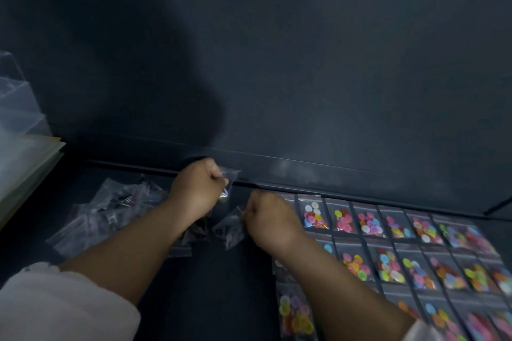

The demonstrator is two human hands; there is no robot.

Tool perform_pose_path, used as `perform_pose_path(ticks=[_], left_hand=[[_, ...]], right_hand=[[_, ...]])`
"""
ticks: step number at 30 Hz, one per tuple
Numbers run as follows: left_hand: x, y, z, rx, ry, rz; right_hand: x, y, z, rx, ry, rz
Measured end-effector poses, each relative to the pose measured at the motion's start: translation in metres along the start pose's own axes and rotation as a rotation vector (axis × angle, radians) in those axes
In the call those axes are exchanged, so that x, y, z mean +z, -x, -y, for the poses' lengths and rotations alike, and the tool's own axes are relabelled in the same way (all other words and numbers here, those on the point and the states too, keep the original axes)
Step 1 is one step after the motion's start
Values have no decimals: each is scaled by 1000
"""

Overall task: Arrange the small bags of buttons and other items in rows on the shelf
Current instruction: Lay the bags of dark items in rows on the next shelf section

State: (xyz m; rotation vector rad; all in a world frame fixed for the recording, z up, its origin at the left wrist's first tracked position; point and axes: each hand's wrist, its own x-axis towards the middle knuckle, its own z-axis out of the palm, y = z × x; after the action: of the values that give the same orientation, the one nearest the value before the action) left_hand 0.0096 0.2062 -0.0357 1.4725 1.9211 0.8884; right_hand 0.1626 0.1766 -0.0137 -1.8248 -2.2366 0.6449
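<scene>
Clear bags (230,176) sit pinched in your left grip (198,191) and right grip (270,219), so next probably lay one beside the button rows (370,223) right of them.

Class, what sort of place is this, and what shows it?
Likely a craft shop or stockroom: button bags in rows on a dark shelf, a pile of unsorted bags.

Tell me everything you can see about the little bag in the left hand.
The small bag is clear, glossy plastic, crumpled where the left hand grips it with curled fingers. It is held near the back edge of the dark shelf, left of the rows of coloured button bags. Its contents are too blurred to tell. Nothing else visibly touches it.
</scene>
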Motion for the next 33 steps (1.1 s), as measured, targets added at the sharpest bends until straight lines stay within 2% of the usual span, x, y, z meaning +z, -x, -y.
perform_pose_path(ticks=[4, 7, 10, 16, 20, 24, 27, 30, 33], left_hand=[[-7, 10, -17, -80, 416, 65], [-9, 22, -38, -134, 577, 174], [-7, 38, -58, -126, 611, 244], [15, 82, -102, 81, 488, 285], [44, 128, -142, 221, 519, 357], [90, 183, -184, 357, 567, 437], [131, 228, -213, 480, 517, 473], [172, 273, -238, 551, 453, 523], [208, 322, -263, 572, 437, 604]], right_hand=[[-12, 8, -12, 100, -489, -44], [-25, 20, -18, 184, -835, -43], [-45, 38, -27, 228, -1031, -47], [-73, 80, -64, 226, -1098, -150], [-91, 121, -103, 248, -1158, -215], [-114, 180, -152, 305, -1290, -152], [-135, 231, -193, 406, -1428, -114], [-149, 283, -236, 438, -1471, -153], [-158, 334, -277, 393, -1468, -232]])
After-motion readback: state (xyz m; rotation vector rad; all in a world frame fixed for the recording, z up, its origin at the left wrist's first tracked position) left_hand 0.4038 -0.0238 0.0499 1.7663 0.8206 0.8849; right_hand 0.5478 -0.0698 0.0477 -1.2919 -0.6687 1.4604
